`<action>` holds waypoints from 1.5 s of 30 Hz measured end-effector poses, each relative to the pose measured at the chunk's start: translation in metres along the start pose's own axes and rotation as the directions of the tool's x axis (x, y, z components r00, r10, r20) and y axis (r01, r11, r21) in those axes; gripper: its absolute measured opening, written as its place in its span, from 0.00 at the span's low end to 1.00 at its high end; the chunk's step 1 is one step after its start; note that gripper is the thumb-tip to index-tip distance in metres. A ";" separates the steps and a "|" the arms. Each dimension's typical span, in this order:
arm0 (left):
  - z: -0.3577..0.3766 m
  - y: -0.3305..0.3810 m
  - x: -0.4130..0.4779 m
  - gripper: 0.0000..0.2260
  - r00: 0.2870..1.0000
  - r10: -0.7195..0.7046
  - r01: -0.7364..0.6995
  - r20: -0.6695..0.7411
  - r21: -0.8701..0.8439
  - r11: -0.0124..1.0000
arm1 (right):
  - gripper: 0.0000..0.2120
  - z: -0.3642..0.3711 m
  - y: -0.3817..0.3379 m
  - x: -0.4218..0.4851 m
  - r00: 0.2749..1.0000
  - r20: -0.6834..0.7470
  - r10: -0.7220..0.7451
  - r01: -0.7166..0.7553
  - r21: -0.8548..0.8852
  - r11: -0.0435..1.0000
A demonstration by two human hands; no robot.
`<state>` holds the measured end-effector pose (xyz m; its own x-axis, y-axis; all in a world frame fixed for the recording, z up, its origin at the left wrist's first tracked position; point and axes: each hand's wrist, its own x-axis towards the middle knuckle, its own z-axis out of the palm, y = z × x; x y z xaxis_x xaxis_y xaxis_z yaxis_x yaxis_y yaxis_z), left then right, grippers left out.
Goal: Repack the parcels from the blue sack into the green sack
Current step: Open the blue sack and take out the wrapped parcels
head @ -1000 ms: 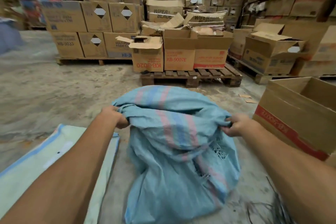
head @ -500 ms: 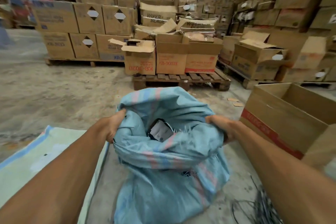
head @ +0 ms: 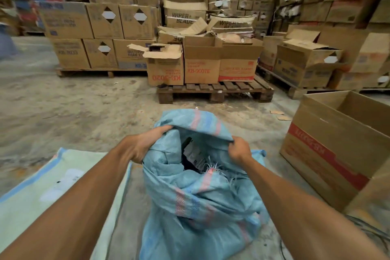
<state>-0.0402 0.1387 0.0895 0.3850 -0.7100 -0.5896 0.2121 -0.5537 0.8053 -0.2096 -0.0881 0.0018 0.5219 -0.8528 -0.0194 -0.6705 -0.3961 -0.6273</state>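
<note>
A labelled parcel (head: 193, 154) is lying inside the blue sack (head: 200, 207), which is standing on the floor (head: 84, 112). The left hand (head: 139, 145) and right hand (head: 239, 150) are each gripping the rim, spreading the mouth. The parcel is sitting between them, slightly lower, about midway. The green sack (head: 52, 186) is lying flat to the left.
</note>
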 end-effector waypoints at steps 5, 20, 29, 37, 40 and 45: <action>-0.091 -0.007 -0.025 0.38 1.000 -0.003 0.002 0.013 0.141 0.990 | 0.17 -0.076 -0.013 -0.008 0.847 0.500 0.181 -0.452 0.497 0.741; -0.006 -0.022 0.057 0.52 0.277 0.341 0.197 -0.898 0.400 0.895 | 0.40 -0.084 -0.013 -0.017 0.869 -0.013 0.495 -0.482 0.207 0.851; 0.030 -0.069 0.102 0.52 0.705 -0.146 0.374 -0.694 0.189 0.908 | 0.35 -0.018 -0.040 -0.032 0.877 -0.023 0.480 -0.468 0.184 0.864; -0.013 -0.116 0.132 0.42 0.646 -0.011 0.227 -0.764 0.178 0.957 | 0.49 0.029 -0.091 -0.010 0.912 -0.229 0.341 -0.340 0.043 0.939; -0.038 -0.131 0.138 0.51 0.669 0.062 0.353 -0.740 0.391 0.850 | 0.57 0.057 -0.096 -0.001 0.796 0.078 0.600 -0.604 0.165 0.780; -0.046 -0.137 0.162 0.55 0.640 0.077 0.603 -0.764 0.563 0.565 | 0.25 0.088 -0.062 0.000 0.831 0.182 0.526 -0.556 0.296 0.777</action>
<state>0.0342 0.1193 -0.1135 0.9493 -0.1649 -0.2675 -0.1532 -0.9861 0.0641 -0.1216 -0.0333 -0.0278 0.1770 -0.8551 -0.4873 -0.6551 0.2672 -0.7067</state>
